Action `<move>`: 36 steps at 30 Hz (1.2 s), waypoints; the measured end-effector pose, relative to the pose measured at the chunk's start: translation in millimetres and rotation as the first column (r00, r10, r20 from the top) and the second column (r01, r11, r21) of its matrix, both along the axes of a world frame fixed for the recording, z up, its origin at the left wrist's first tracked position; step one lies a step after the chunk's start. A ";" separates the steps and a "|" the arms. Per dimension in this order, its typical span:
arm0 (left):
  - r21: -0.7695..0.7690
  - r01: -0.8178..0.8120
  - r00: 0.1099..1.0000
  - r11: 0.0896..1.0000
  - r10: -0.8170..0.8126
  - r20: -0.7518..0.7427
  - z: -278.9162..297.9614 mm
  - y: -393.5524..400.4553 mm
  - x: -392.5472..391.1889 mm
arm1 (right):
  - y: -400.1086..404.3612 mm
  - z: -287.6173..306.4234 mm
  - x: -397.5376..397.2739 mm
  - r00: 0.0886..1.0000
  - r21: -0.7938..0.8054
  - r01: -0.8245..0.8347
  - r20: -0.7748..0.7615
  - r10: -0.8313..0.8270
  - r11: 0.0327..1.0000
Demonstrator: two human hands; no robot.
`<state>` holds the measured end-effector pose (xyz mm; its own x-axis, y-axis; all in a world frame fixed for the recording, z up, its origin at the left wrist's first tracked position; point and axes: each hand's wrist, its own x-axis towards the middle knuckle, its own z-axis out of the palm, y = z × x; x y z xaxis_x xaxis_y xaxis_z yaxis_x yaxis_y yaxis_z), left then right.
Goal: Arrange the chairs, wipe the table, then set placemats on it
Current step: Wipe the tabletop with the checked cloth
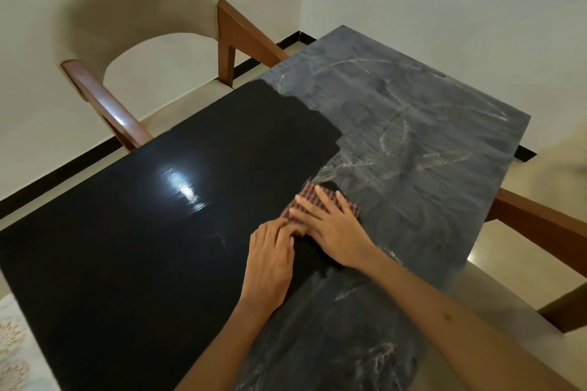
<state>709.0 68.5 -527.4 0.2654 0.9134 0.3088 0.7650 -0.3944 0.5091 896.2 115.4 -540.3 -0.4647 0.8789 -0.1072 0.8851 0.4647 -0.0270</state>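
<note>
Wiping step: both hands on cloth, centre-right of frame
Right hand [330, 225] presses cloth [320, 203] flat, grip spread; left hand [273, 251] fingers rest on its near edge, uncurled, on the desk [127, 247]. Risk: folded cloth bunching, likely leaving streaks

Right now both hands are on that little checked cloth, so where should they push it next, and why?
Probably away from the body and to the right, over the grey streaked part of the table. The right hand lies flat on the checked cloth and the left hand touches its near edge. The cloth sits at the border between the glossy dark area and the dull smeared area, which looks unwiped.
</note>
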 end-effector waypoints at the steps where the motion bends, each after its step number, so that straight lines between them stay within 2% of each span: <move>1: 0.006 -0.006 1.000 1.000 0.006 -0.014 -1.8 2.2 3.9 | 15.8 2.6 4.2 0.999 -0.008 0.053 -0.007 -0.053 0.999; 7: 0.016 -0.010 0.999 1.000 0.011 -0.050 -6.9 13.1 20.9 | 105.8 9.7 41.8 0.942 -0.018 0.336 -0.014 -0.336 0.942; 13: 0.027 -0.004 0.999 1.000 0.005 -0.043 -8.8 13.5 23.5 | 138.2 8.6 94.0 0.886 -0.057 0.461 -0.030 -0.463 0.885; 18: 0.037 0.011 0.999 0.999 -0.010 -0.051 -9.6 8.2 22.3 | 119.0 12.2 89.5 0.895 -0.057 0.445 0.001 -0.446 0.894; 26: 0.024 0.077 0.996 0.997 -0.076 -0.047 -3.3 -0.2 42.0 | -24.6 5.3 66.8 0.985 0.011 0.173 -0.007 -0.173 0.985; 30: 0.035 0.139 0.989 0.990 -0.137 -0.062 -2.1 -5.2 50.9 | -56.0 -5.2 63.9 0.996 0.063 0.086 0.017 -0.087 0.994; 33: 0.038 0.150 0.987 0.988 -0.148 -0.066 -5.0 -4.9 53.7 | -46.8 -1.0 72.9 0.996 0.079 0.089 0.010 -0.090 0.993; 36: 0.029 0.126 0.989 0.992 -0.123 -0.086 -7.8 -4.7 54.6 | -20.9 4.0 95.3 0.979 0.053 0.203 0.006 -0.204 0.978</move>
